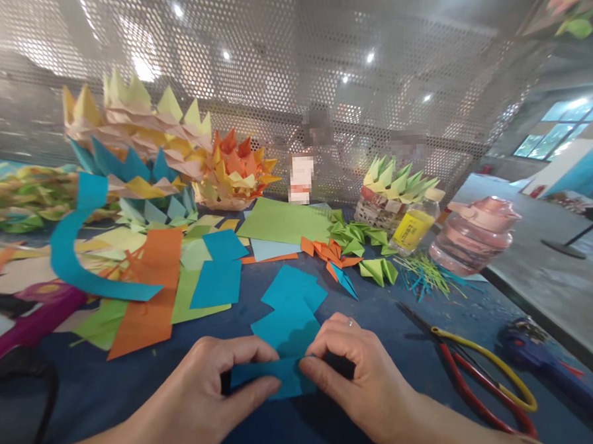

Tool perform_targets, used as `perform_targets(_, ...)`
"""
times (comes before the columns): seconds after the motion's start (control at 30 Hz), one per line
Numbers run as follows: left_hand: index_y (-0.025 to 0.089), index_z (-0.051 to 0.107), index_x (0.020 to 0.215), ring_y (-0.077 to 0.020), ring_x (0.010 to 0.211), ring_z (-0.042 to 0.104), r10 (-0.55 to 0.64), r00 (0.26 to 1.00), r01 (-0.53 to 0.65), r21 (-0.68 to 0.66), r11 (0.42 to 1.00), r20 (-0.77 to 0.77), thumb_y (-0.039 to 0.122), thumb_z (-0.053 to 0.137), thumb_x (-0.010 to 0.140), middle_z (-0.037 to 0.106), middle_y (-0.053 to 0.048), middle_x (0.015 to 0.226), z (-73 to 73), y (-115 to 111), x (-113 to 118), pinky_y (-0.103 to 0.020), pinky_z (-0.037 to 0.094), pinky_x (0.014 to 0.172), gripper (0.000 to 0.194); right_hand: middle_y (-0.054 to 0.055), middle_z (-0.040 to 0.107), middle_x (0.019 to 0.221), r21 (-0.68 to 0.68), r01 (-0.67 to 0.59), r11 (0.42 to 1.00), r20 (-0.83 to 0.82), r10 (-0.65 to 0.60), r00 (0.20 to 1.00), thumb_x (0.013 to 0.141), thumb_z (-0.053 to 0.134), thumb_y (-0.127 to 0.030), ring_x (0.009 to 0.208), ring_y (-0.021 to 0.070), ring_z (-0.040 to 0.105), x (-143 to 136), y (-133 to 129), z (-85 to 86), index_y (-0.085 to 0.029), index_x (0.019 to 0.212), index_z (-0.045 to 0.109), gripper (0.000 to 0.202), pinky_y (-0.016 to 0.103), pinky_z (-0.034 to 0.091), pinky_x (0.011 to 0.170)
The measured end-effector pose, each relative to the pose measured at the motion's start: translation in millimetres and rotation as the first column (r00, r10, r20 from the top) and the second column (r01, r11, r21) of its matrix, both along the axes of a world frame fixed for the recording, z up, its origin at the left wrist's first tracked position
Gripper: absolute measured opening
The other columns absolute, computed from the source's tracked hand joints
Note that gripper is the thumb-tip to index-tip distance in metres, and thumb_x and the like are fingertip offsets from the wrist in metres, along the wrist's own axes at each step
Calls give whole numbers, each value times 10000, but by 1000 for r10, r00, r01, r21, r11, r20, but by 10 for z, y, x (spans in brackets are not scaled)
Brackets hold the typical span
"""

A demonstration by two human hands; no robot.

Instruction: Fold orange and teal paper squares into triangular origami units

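A folded strip of blue paper is pinched between both my hands at the near side of the table. My left hand grips its left end between thumb and fingers. On the right end, my right hand presses thumb against fingertips; a ring shows on one finger. Just beyond the strip lie several loose blue paper pieces, overlapping. Two more blue sheets rest further left, close to an orange paper strip. Small folded orange pieces and folded green pieces lie further back to the right.
Scissors and a blue-handled tool lie at right. A purple tool and a curled blue strip are at left. Behind stand pointed paper constructions, a yellow-labelled bottle and a pink jug near the table's right edge.
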State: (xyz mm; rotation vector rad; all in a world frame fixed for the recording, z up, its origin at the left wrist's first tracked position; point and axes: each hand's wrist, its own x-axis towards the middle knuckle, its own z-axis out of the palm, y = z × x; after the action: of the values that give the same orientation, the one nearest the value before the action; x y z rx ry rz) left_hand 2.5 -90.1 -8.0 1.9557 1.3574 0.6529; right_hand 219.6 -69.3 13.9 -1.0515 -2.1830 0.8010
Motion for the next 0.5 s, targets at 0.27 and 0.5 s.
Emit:
perform_targets(0.27,241,695,830,-134,698,590,-9,999,10,-39,999,44,424,518,892,663,35,730,-14,-3,1,-190,443,621,262,-47,579,652,-25,3,1000,-19,-3,1000,787,765,-267,698,134,517,10,8,-50,-194,725,610,182,292,375,738)
perform_targets(0.5,244,717,816,-126,673,610,12,999,-15,44,999,49,389,549,879,681,38,710,33,-13,15,-152,446,545,231,-50,589,665,-25,17,1000,6,-17,1000,837,729,-271,714,128,540,2,0,-63,-199,675,609,214,306,389,810)
